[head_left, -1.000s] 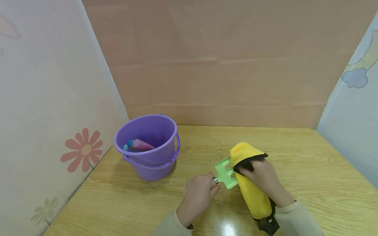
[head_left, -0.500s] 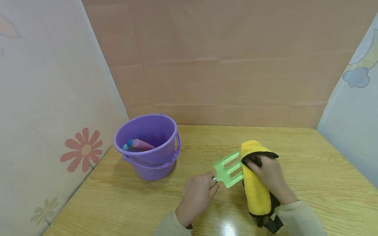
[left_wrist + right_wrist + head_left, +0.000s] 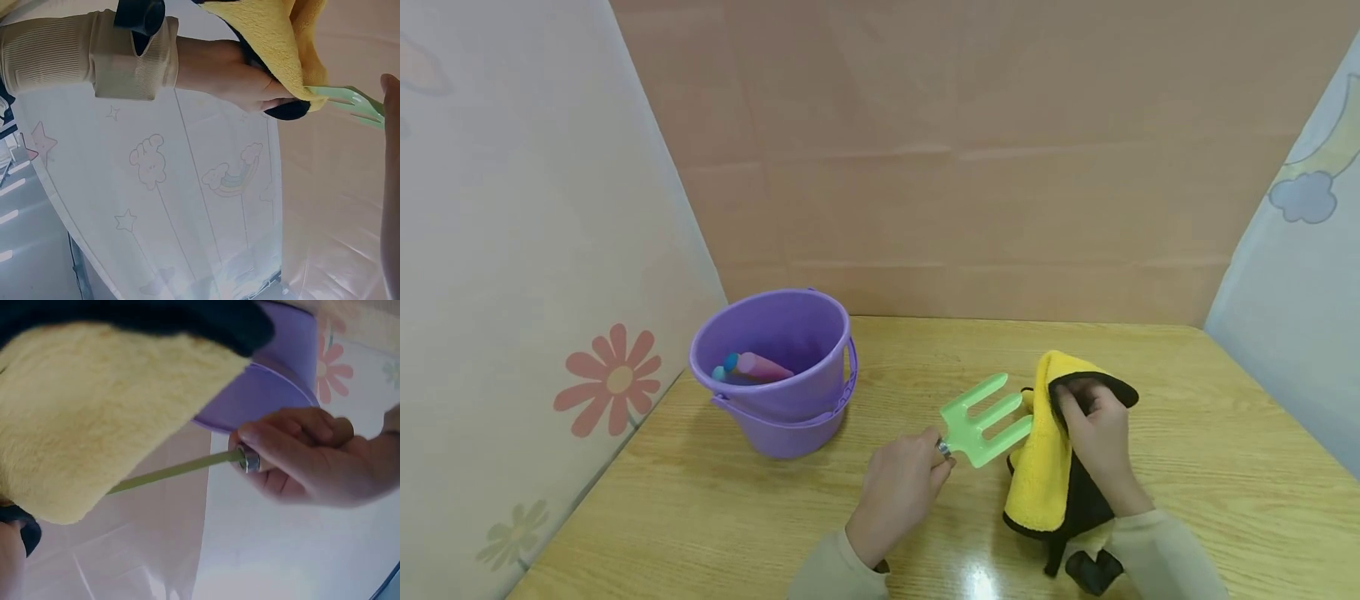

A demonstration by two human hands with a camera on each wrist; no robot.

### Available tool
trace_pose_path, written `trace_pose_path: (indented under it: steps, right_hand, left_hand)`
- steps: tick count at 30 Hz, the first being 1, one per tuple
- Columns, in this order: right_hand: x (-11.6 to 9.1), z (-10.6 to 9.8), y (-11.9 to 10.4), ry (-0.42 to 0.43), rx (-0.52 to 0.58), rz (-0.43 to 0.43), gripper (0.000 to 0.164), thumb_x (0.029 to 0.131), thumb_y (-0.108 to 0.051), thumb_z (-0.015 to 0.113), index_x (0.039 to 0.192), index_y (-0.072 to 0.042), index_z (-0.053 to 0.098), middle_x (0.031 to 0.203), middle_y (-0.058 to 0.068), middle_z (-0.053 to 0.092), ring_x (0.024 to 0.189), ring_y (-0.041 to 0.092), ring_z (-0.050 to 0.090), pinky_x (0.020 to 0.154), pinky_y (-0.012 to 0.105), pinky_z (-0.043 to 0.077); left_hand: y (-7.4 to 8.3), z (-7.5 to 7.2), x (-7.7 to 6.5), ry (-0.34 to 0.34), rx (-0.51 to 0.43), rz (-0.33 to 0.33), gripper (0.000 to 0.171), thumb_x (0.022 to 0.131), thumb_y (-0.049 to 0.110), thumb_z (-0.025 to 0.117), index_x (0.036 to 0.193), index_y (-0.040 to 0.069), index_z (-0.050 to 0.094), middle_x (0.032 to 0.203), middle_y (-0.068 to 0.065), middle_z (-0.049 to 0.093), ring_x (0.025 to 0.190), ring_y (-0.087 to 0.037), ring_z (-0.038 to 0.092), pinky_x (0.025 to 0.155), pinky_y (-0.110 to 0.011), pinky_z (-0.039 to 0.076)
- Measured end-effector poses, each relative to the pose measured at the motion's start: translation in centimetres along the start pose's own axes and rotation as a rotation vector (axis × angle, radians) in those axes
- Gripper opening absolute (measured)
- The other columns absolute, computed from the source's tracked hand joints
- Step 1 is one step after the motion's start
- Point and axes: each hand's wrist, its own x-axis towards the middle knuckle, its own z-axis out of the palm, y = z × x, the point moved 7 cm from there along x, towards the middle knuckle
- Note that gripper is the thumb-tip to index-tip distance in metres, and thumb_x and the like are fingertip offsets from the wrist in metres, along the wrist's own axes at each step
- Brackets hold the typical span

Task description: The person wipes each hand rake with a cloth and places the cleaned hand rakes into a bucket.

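Note:
My left hand (image 3: pixel 901 492) grips the handle of a green three-pronged hand fork (image 3: pixel 972 431), its prongs pointing right. A metal collar shows where the handle meets the head. With my right hand (image 3: pixel 1103 437) I pinch the dark-edged yellow cloth (image 3: pixel 1037 479), bunched and hanging in folds. Its other side looks dark. The prong tips reach close to the cloth in the head view; whether they touch is unclear there. The right wrist view shows the fork's thin edge (image 3: pixel 178 475) beside the fluffy cloth (image 3: pixel 112 406), with my left hand (image 3: pixel 306 456) around the handle.
A purple bucket (image 3: pixel 782 417) stands at the left of the wooden table (image 3: pixel 700 525). Inside it lie a pink cylindrical piece (image 3: pixel 763 367) and some blue ends. A small black object (image 3: pixel 1093 572) is by my right sleeve. Printed walls enclose the sides.
The cloth has moved right, off the fork's prongs, so the whole green head now shows. My right hand has shifted right with the cloth; my left hand has barely moved.

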Motion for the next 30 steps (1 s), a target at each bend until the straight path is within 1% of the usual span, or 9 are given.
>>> trace_pose_path:
  steps: [3,5,8,10,13,19,22,25,30]
  right_hand:
    - [0.1,-0.2,0.9,0.022,0.109,0.129,0.010,0.087,0.007,0.052,0.079,0.010,0.057,0.067,-0.013,0.052,0.061,0.000,0.048,0.056,0.011,0.040]
    - [0.0,-0.1,1.6,0.007,0.234,0.222,0.018,0.091,0.004,0.048,0.074,0.007,0.054,0.064,-0.008,0.049,0.057,0.003,0.045,0.053,0.013,0.039]
    - [-0.3,0.5,2.4,-0.043,0.468,0.356,0.023,0.094,-0.001,0.041,0.073,0.000,0.049,0.067,-0.004,0.044,0.059,0.005,0.042,0.054,0.016,0.038]
    - [-0.7,1.3,2.4,-0.118,0.611,0.394,0.019,0.096,-0.003,0.036,0.080,-0.003,0.045,0.076,-0.004,0.042,0.066,0.005,0.041,0.059,0.017,0.039]
    - [-1.3,2.6,1.9,-0.248,0.745,0.413,0.013,0.097,-0.002,0.030,0.094,-0.007,0.041,0.090,-0.004,0.040,0.081,0.005,0.041,0.070,0.017,0.040]
    - [-2.6,4.8,0.7,-0.511,0.892,0.386,0.016,0.098,-0.003,0.027,0.103,-0.009,0.041,0.100,-0.005,0.043,0.093,0.004,0.045,0.079,0.019,0.042]
    - [-3.4,5.8,-0.3,-0.668,1.042,0.363,0.023,0.101,-0.008,0.022,0.115,-0.012,0.041,0.112,-0.006,0.045,0.105,0.003,0.046,0.088,0.020,0.041]
    - [-4.3,6.6,-1.3,-0.812,1.183,0.373,0.033,0.102,-0.011,0.016,0.121,-0.012,0.044,0.118,-0.005,0.049,0.110,0.004,0.047,0.091,0.022,0.041]
    - [-5.4,7.7,-2.8,-0.983,1.330,0.409,0.048,0.103,-0.015,0.008,0.129,-0.012,0.047,0.125,0.001,0.053,0.115,0.012,0.050,0.094,0.028,0.041]
  left_hand:
    - [-0.3,0.0,0.2,0.005,-0.025,-0.024,0.024,0.080,0.023,0.071,0.069,0.012,0.053,0.052,0.011,0.035,0.044,0.000,0.025,0.038,-0.014,0.023]
    - [-0.4,0.0,0.2,0.015,-0.044,-0.035,0.026,0.082,0.024,0.069,0.068,0.011,0.051,0.052,0.010,0.033,0.044,0.000,0.024,0.038,-0.014,0.022]
    - [-0.6,0.0,0.3,0.028,-0.074,-0.046,0.028,0.084,0.025,0.066,0.068,0.010,0.048,0.053,0.008,0.030,0.045,-0.001,0.024,0.039,-0.015,0.022]
    - [-0.7,0.1,0.3,0.035,-0.086,-0.051,0.029,0.086,0.026,0.065,0.069,0.010,0.047,0.054,0.008,0.030,0.045,-0.002,0.026,0.039,-0.016,0.022]
    - [-0.8,0.2,0.4,0.029,-0.119,-0.072,0.029,0.086,0.027,0.064,0.070,0.010,0.046,0.055,0.008,0.031,0.046,-0.003,0.027,0.040,-0.017,0.023]
    - [-0.6,0.1,0.6,0.020,-0.190,-0.075,0.026,0.088,0.030,0.061,0.076,0.009,0.052,0.056,0.008,0.035,0.047,-0.002,0.031,0.041,-0.016,0.026]
    - [-0.4,0.1,0.6,0.011,-0.231,-0.073,0.028,0.089,0.032,0.058,0.077,0.008,0.051,0.057,0.009,0.035,0.047,-0.001,0.031,0.041,-0.016,0.027]
    - [-0.3,0.0,0.6,0.003,-0.270,-0.078,0.031,0.090,0.036,0.056,0.077,0.009,0.050,0.057,0.009,0.035,0.047,-0.001,0.031,0.042,-0.016,0.028]
    - [-0.3,0.2,0.8,-0.015,-0.278,-0.092,0.034,0.090,0.040,0.054,0.077,0.009,0.049,0.058,0.008,0.036,0.049,-0.003,0.033,0.043,-0.017,0.030]
